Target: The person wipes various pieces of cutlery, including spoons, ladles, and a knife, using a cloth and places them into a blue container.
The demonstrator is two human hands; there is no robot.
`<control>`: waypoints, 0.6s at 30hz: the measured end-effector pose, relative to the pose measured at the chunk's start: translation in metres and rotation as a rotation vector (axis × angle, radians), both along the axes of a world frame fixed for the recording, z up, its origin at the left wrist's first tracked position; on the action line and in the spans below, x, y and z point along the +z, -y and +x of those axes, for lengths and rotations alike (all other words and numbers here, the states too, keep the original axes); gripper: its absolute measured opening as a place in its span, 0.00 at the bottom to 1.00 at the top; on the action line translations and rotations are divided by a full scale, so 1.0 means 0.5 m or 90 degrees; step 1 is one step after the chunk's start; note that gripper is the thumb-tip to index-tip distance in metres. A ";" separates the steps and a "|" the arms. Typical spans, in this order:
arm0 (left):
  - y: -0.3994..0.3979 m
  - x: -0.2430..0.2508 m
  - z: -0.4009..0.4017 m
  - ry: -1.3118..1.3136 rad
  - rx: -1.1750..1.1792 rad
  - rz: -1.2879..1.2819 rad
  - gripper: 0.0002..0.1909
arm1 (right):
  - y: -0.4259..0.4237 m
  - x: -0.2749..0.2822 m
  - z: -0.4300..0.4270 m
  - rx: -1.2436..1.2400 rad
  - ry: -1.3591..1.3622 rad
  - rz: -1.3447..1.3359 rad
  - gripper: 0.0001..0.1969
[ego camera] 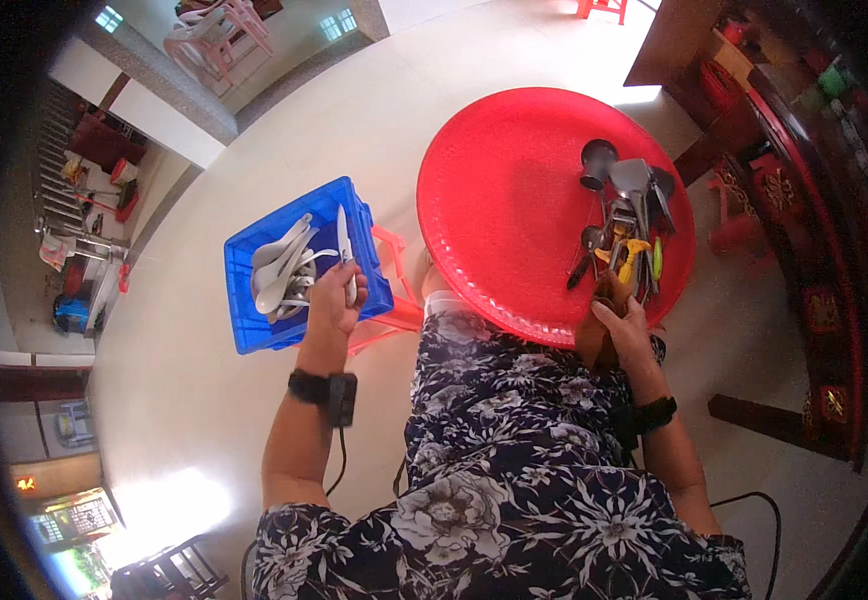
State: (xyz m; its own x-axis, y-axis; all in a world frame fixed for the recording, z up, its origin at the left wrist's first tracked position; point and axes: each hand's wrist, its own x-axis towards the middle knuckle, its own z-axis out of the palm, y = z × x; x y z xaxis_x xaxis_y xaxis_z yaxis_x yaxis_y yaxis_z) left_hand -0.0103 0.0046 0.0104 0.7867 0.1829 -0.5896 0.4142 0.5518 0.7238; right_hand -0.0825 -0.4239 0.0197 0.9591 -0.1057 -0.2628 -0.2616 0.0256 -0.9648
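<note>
My left hand (340,296) grips the white handle of a knife (343,232), its blade pointing away over a blue plastic basket (254,334). In the basket lie several white spoons (276,281). My right hand (626,326) is closed around a brown, flat wooden-looking item (599,334) at the near rim of a round red tray (501,172). On the tray's right part lie a grey spatula (630,178), a dark metal cup-like utensil (598,163), a yellow-handled peeler-like tool (632,259), a green-handled utensil (657,259) and other kitchen tools in a heap.
The basket rests on a red plastic stool (396,315), left of the tray. Dark carved wooden furniture (786,247) stands on the right, with a wooden bar (779,427) low by the floor. Cables hang from both wrist straps. Pink plastic chairs (227,41) stand far off at upper left.
</note>
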 end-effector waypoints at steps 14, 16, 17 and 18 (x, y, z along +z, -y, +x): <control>0.395 0.046 -0.149 0.277 -0.401 0.123 0.11 | -0.146 0.072 0.023 0.167 -0.107 0.443 0.19; 0.400 0.026 -0.156 0.283 -0.450 0.129 0.11 | -0.140 0.066 0.017 0.120 -0.100 0.373 0.15; 0.401 0.012 -0.159 0.288 -0.488 0.139 0.10 | -0.131 0.061 0.015 0.116 -0.100 0.372 0.15; 0.404 0.007 -0.162 0.286 -0.487 0.147 0.10 | -0.123 0.058 0.016 0.071 -0.116 0.404 0.14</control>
